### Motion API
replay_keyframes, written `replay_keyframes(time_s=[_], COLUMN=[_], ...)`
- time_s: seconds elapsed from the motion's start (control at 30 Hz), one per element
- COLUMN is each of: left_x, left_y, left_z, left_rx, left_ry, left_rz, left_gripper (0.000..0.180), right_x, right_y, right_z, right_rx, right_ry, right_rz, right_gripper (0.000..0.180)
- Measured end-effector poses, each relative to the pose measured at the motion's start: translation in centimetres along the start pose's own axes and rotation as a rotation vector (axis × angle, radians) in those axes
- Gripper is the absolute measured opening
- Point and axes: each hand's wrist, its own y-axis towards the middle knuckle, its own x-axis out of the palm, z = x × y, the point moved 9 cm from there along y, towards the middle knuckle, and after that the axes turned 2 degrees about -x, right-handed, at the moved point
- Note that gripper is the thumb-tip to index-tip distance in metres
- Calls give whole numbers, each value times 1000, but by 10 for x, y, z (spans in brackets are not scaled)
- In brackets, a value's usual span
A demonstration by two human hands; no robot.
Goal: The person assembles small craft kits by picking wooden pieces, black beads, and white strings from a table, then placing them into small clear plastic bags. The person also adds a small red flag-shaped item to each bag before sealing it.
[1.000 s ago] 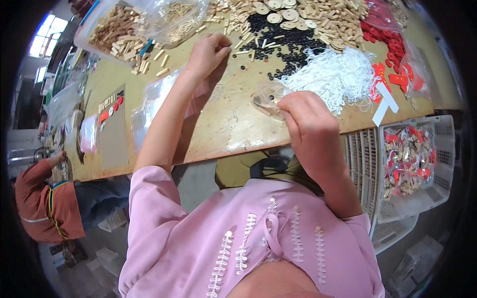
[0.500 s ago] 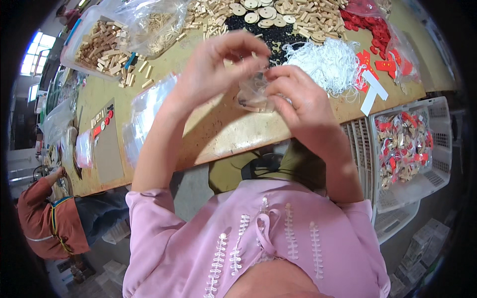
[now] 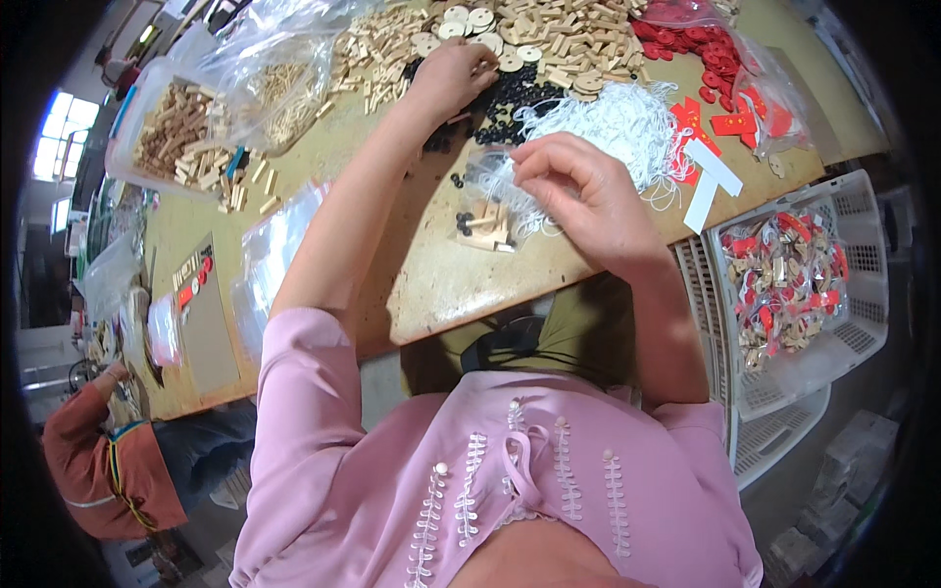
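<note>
My left hand [image 3: 456,76] reaches over the far side of the table. Its fingers are bent with gaps between them, beside pale wooden discs [image 3: 509,63] and black small parts [image 3: 505,116]. Nothing shows in its grasp, though the fingertips are partly hidden. Nearer to me, my right hand [image 3: 585,191] pinches the edge of a clear plastic bag [image 3: 480,174] between thumb and fingers. The bag lies on the table; small wooden blocks [image 3: 489,218] and several black pieces [image 3: 465,220] show in its lower part.
White strings [image 3: 613,132] heap beyond my right hand, with red pieces [image 3: 720,69] and white strips [image 3: 702,196] further right. A plastic crate [image 3: 867,255] holds filled bags. Left are a bin of wooden blocks [image 3: 176,132] and flat clear bags [image 3: 274,255]. Another person's sleeve [image 3: 78,431] shows far left.
My left hand has moved from above the bag away to the discs and black parts. My right hand stays at the bag, whose contents now show more plainly.
</note>
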Motion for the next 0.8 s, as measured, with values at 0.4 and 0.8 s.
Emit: replay_keyframes(time_s=[0.4, 0.8], left_x=[-3, -8], left_y=[-12, -21], left_z=[-28, -27], left_rx=[-271, -273], left_ry=[-283, -498], left_rz=[-136, -56], left_gripper=[24, 25], right_x=[-7, -10], right_y=[-6, -12], right_z=[1, -3], right_rx=[-43, -60], right_ry=[23, -35], right_rz=[7, 44], right_gripper=[5, 4])
